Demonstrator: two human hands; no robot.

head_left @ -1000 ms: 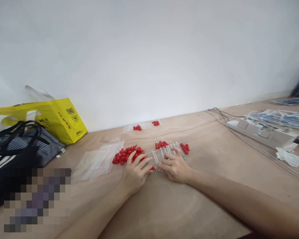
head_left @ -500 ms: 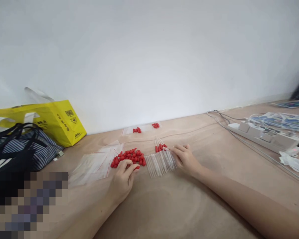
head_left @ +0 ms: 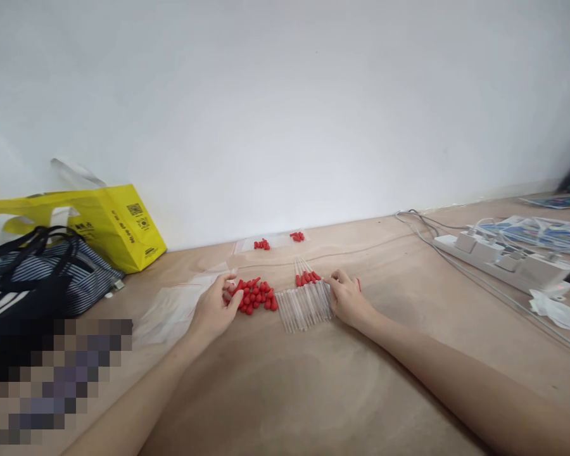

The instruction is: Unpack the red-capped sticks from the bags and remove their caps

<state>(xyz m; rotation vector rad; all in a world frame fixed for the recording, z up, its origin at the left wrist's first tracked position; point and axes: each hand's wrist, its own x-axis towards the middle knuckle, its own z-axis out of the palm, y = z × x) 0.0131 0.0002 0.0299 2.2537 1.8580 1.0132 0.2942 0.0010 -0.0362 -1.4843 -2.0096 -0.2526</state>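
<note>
My left hand (head_left: 218, 303) reaches over the left side of a pile of red rubber bulbs (head_left: 254, 296), thumb and fingers apart against the pile. A row of clear dropper tubes (head_left: 304, 307) lies side by side to the right of the pile. At the row's right end is my right hand (head_left: 346, 296), its fingers curled by the tube ends. A bit of a red bulb (head_left: 359, 285) shows past its far side; the rest is hidden by the hand. Just behind the row, several tubes fitted with red bulbs (head_left: 308, 278) lie fanned out, tips pointing away.
Clear zip bags (head_left: 168, 310) lie left of the pile. Near the wall, another bag (head_left: 280, 242) carries two small groups of red bulbs. A yellow bag (head_left: 123, 228) and a striped bag (head_left: 92, 278) stand at left. A power strip (head_left: 503, 259) with cables sits at right.
My left hand no longer pinches a red bulb at the pile's front; it has moved left and back, its fingers spreading onto the pile. A red bulb now shows beside my right hand.
</note>
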